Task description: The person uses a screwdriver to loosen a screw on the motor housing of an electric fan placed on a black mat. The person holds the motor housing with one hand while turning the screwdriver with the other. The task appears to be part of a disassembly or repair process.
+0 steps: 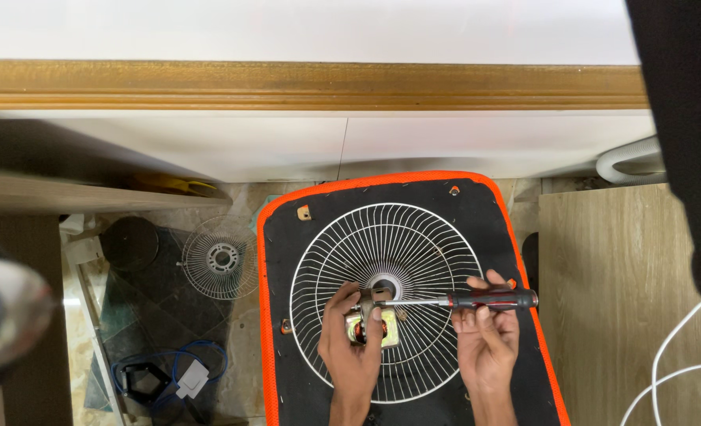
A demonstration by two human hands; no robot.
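Head view: smaller fan guard (222, 258) lies beside orange-edged mat (265, 260).

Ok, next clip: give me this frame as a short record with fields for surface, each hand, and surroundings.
surface: black mat with orange rim, white wire fan guard lying flat on it
left hand: left hand grips a small fan motor over the guard's centre
right hand: right hand holds a screwdriver, black and red handle, shaft pointing left to the motor
floor, left: second wire fan guard, blue cable
right: wooden board, white cable
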